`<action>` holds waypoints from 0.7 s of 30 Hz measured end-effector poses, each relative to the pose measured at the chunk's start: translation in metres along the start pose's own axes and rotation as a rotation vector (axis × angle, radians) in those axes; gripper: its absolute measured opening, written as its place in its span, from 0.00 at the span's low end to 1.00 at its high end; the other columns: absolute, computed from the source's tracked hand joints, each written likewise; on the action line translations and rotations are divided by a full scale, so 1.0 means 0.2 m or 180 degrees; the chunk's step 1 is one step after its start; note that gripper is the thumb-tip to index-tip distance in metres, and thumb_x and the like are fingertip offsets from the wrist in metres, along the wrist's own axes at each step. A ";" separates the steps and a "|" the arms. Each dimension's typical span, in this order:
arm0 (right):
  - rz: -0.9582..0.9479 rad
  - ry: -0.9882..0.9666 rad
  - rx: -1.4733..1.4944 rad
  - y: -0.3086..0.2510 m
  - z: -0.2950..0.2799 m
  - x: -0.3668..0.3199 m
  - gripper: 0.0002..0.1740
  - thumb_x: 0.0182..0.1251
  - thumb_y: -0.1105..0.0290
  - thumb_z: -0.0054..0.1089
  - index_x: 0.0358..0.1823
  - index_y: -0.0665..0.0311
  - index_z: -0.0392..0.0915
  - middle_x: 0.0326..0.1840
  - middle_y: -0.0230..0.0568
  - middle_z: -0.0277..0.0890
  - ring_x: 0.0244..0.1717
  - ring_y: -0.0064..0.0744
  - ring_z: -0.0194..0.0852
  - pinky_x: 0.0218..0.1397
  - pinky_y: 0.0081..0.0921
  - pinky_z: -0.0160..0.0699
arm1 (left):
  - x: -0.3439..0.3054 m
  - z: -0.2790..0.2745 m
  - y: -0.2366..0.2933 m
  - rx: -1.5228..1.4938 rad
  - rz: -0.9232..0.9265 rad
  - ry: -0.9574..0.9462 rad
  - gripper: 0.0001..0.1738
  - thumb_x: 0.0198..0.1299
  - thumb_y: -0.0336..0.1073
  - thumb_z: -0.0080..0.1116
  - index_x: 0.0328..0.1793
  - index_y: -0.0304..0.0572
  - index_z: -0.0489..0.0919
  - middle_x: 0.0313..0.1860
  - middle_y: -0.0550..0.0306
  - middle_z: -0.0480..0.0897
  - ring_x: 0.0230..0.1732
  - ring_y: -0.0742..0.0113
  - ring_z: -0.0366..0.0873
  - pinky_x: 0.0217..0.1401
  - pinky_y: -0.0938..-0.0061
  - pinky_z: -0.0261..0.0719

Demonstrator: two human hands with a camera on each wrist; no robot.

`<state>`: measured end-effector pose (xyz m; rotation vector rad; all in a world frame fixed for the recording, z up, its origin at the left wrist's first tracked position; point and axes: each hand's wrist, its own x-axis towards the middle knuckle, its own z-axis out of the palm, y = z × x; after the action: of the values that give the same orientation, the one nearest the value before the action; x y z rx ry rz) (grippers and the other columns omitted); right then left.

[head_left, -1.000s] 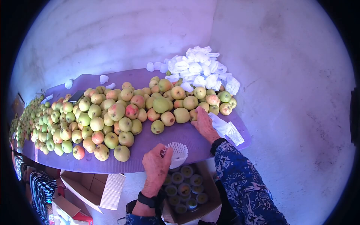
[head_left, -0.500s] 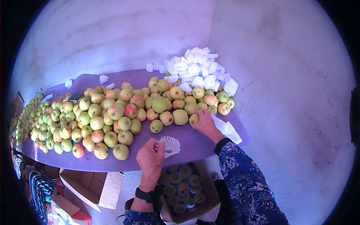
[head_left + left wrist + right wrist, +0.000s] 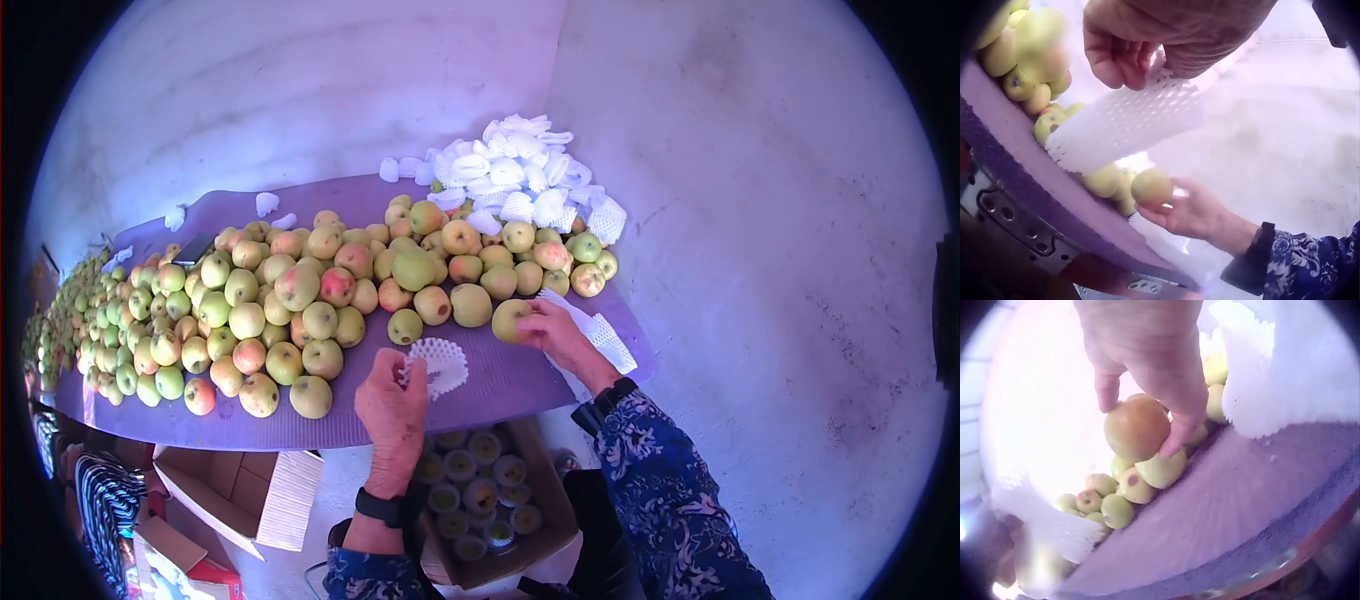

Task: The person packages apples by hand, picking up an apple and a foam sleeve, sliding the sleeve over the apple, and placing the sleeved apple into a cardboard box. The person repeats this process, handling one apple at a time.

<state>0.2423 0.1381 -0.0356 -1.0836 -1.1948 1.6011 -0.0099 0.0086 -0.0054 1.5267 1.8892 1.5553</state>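
My left hand (image 3: 393,402) pinches the edge of a white foam net sleeve (image 3: 440,368) over the front of the purple-covered table. In the left wrist view the sleeve (image 3: 1129,125) hangs as an open mesh tube below the curled fingers. To the right, my right hand (image 3: 558,335) grips a yellow-green apple (image 3: 511,321) between thumb and fingers. The right wrist view shows a reddish-orange patch on this apple (image 3: 1137,430). Behind both hands lies a long heap of loose apples (image 3: 320,320).
A pile of white foam sleeves (image 3: 520,165) stands at the back right. Flat foam sleeves (image 3: 610,342) lie beside the right wrist. Below the table edge, a cardboard box (image 3: 555,500) holds several sleeved apples. Another cardboard box (image 3: 290,505) stands left of it.
My right hand has drawn an apple from the heap's front edge toward the left hand. The left hand, holding the sleeve, has moved up and slightly left over the table.
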 end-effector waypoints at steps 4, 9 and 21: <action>-0.0029 -0.0539 0.1356 -0.03 0.10 -0.13 0.26 0.64 0.68 0.54 0.64 0.62 0.65 0.62 0.49 0.69 0.62 0.48 0.71 0.66 0.48 0.71 | -0.03 0.06 0.00 0.0051 0.0075 -0.0193 0.12 0.54 0.40 0.66 0.35 0.43 0.76 0.22 0.50 0.80 0.27 0.48 0.81 0.32 0.59 0.77; -0.0051 -0.1067 0.2140 0.02 0.19 -0.23 0.26 0.69 0.63 0.51 0.66 0.63 0.63 0.65 0.51 0.67 0.66 0.51 0.68 0.68 0.49 0.69 | -0.04 0.10 0.01 0.0197 0.0094 -0.0305 0.13 0.54 0.42 0.66 0.36 0.44 0.76 0.23 0.50 0.81 0.28 0.47 0.82 0.32 0.57 0.77; -0.0366 -0.0896 0.2434 0.09 0.19 -0.27 0.27 0.66 0.70 0.55 0.65 0.70 0.62 0.63 0.54 0.67 0.64 0.51 0.68 0.70 0.45 0.67 | -0.05 0.17 0.04 0.0456 0.0210 -0.0412 0.13 0.54 0.43 0.65 0.36 0.44 0.76 0.23 0.50 0.81 0.28 0.46 0.82 0.32 0.56 0.77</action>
<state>0.2181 0.0733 -0.0391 -0.3023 -0.6756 1.9171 0.0224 0.0178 -0.0165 1.7216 1.9315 1.3362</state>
